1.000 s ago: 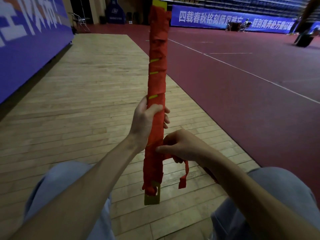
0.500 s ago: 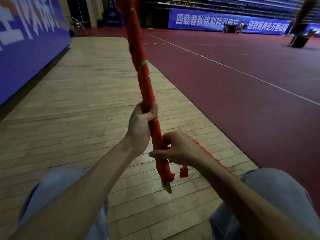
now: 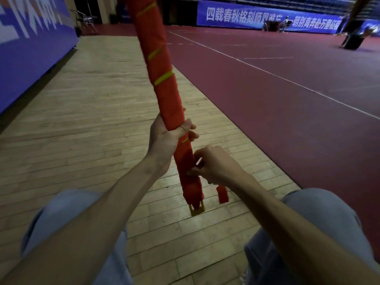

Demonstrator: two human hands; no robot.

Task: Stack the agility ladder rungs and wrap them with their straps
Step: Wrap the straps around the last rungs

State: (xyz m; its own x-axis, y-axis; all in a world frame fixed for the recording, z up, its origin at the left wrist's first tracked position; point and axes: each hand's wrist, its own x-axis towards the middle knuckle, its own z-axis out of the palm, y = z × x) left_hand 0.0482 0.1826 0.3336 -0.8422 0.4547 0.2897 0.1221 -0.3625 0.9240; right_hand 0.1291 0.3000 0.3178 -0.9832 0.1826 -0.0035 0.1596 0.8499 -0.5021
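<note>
left hand (image 3: 164,138) fingers curled round long rung bundle (image 3: 162,79) wound in red woven strap, bundle upright, right hand (image 3: 216,165) pinching loose strap end (image 3: 222,193) just below left fingers, yellow plastic tip under both

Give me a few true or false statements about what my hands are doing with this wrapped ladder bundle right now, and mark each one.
1. The left hand grips the red bundle. True.
2. The bundle lies flat on the wooden floor. False: it is held up off the floor, leaning a little.
3. The right hand is lower on the bundle than the left hand. True.
4. No yellow shows anywhere on the bundle. False: a yellow end sticks out at the bottom.
5. The loose end of the strap hangs under the right hand. True.
</note>
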